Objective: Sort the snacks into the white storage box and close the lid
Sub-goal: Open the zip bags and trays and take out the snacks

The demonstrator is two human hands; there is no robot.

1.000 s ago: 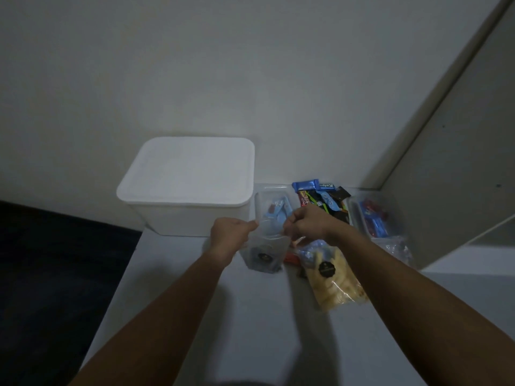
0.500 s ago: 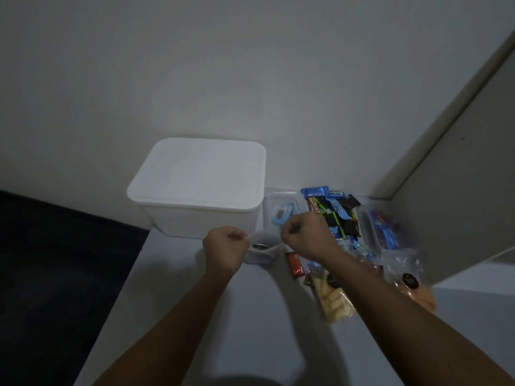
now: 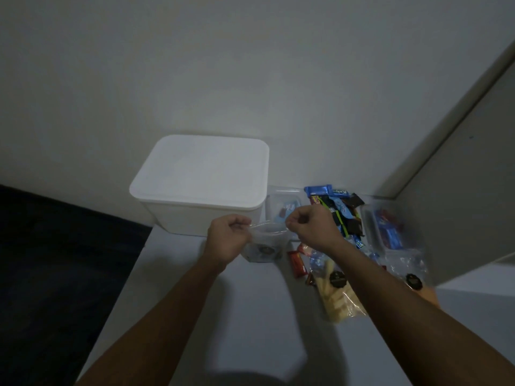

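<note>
The white storage box (image 3: 195, 215) stands at the back of the table against the wall, its lid (image 3: 200, 171) on. Just in front of its right corner, my left hand (image 3: 227, 240) and my right hand (image 3: 309, 227) pinch the two sides of the mouth of a clear plastic bag (image 3: 264, 246) with a dark round sticker. The bag hangs between them and is pulled wide. Loose snack bars (image 3: 338, 210) in blue, black and red wrappers lie heaped behind my right hand.
A bag of pale sticks (image 3: 338, 299) lies under my right forearm, with small red bars (image 3: 296, 264) beside it. Clear trays (image 3: 387, 227) hold more wrapped snacks at the right, near a slanted panel (image 3: 459, 190). Another stickered bag (image 3: 409, 270) lies there. Dark floor lies left of the table.
The clear bag has been lifted from lying flat and its mouth pulled apart between both hands. The view has shifted slightly, and a second stickered bag at the right has come into sight.
</note>
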